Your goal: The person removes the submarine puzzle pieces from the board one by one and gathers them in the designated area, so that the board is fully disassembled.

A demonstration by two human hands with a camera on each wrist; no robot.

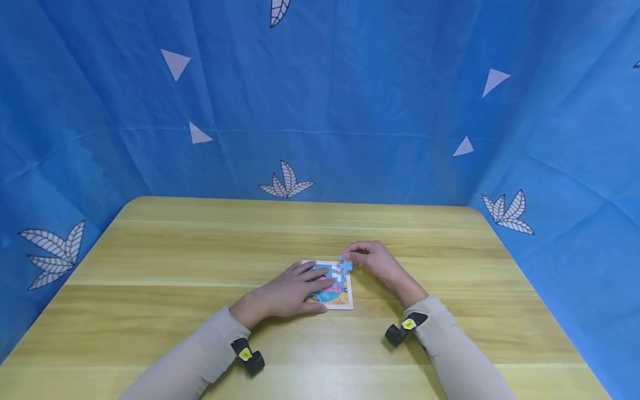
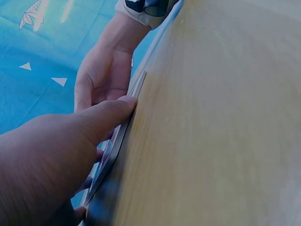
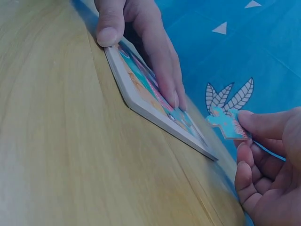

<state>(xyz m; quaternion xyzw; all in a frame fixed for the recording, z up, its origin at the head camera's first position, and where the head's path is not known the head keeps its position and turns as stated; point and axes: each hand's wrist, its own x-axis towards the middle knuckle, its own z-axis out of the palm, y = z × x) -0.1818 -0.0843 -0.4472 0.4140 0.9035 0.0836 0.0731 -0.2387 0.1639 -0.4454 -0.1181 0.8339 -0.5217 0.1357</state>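
Blue puzzle piece (image 3: 225, 123) pinched; board (image 1: 348, 303) pressed

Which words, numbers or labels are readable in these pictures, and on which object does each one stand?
None can be read.
Yellow stickers on the wrist cameras: marks too small.
Puzzle board and puzzle piece in the right hand: only coloured pictures, no text.

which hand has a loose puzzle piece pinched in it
The right hand: it pinches a blue puzzle piece above the board. The left hand lies flat on the puzzle board.
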